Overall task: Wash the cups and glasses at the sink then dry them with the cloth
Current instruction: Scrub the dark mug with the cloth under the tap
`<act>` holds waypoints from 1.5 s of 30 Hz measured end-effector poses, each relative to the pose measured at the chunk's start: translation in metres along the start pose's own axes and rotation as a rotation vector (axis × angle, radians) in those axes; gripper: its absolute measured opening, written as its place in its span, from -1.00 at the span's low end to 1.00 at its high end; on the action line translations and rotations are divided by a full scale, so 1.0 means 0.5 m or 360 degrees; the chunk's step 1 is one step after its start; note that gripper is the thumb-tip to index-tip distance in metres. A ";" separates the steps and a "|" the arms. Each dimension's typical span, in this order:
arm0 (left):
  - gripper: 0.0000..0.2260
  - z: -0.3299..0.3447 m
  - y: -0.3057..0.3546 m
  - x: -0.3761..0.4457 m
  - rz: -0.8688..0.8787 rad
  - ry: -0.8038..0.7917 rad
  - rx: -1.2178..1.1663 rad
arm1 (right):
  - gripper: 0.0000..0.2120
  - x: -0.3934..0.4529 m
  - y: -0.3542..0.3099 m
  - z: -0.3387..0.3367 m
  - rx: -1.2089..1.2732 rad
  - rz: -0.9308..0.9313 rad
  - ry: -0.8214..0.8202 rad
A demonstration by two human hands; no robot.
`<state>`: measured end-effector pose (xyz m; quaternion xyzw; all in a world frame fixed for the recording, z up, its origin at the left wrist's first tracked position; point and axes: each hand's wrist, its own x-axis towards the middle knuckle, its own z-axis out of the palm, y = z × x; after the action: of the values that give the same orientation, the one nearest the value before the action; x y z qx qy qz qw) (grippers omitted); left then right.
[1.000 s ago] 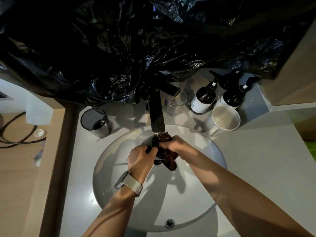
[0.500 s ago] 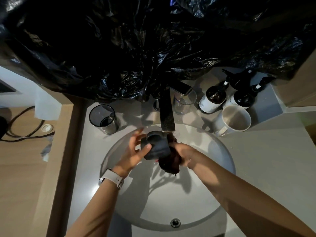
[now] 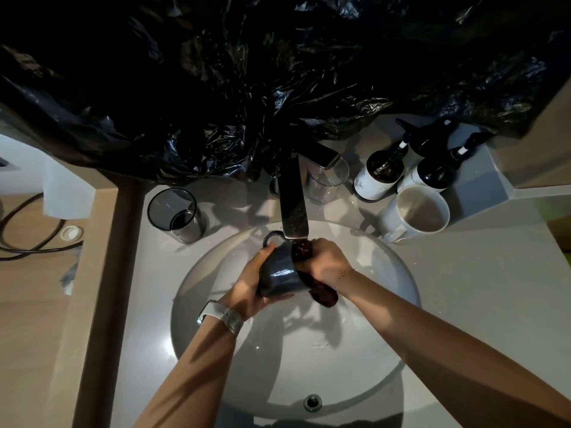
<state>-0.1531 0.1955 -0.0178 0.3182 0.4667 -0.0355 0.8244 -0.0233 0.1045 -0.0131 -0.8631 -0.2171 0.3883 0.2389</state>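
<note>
Over the round sink [image 3: 386, 350], just below the tap spout [image 3: 294, 208], my left hand [image 3: 247, 288] grips a dark blue mug [image 3: 278, 276] by its body, handle pointing away from me. My right hand [image 3: 329, 262] grips a dark reddish cloth [image 3: 323, 295] pressed against the mug's right side, and one end of the cloth hangs down. A dark tinted glass [image 3: 176, 214] stands left of the tap. Right of the tap stands a clear glass [image 3: 326, 183]. A white mug [image 3: 417, 213] sits further right.
Two dark pump bottles [image 3: 381, 174] [image 3: 432, 174] stand behind the white mug. Black plastic sheeting [image 3: 278, 88] hangs across the whole back. A wooden ledge with a cable [image 3: 27, 239] lies to the left. The sink overflow hole [image 3: 312, 401] is near me.
My left hand has shifted from fingertips on the mug to a full grip around its body, turning it so the handle points away. The right hand with the cloth moved up beside the mug.
</note>
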 end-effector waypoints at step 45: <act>-0.70 0.039 -0.035 -0.018 0.0170 0.0402 -0.0149 | -0.82 -0.044 0.016 0.002 0.1301 0.0799 -0.0685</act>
<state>-0.1499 0.1683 -0.0120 0.3057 0.5503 0.0706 0.7738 -0.0359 0.0862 -0.0057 -0.6257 0.1214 0.6550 0.4058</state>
